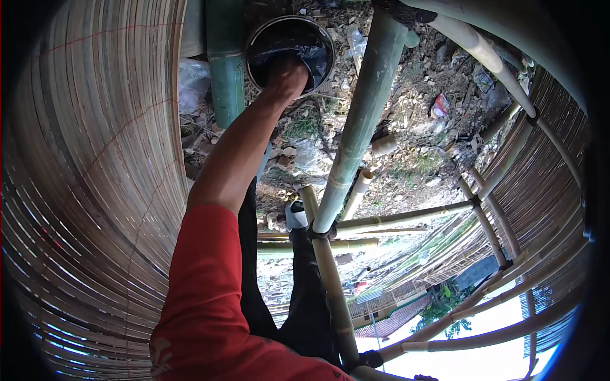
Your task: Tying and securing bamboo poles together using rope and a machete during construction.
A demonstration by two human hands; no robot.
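Note:
My left hand (287,75) reaches down into a round, pale-rimmed container (332,49) near the top of the view. Inside is something dark and shiny that looks like black plastic (312,53), and my hand touches or sinks into it. My fingers are hidden there, so whether they grip anything does not show. The bare forearm runs up from a red short sleeve (206,267). Close to the container's left side stands a thick green bamboo pole (226,82). My right hand is out of view.
A bamboo-slat screen (95,120) curves along the left. Right of my arm, a thick bamboo pole (363,114) slants across, tied to a thinner pole (327,270). Debris covers the ground, with a red wrapper (440,105) and clear plastic (193,84). More bamboo framing (492,232) fills the right.

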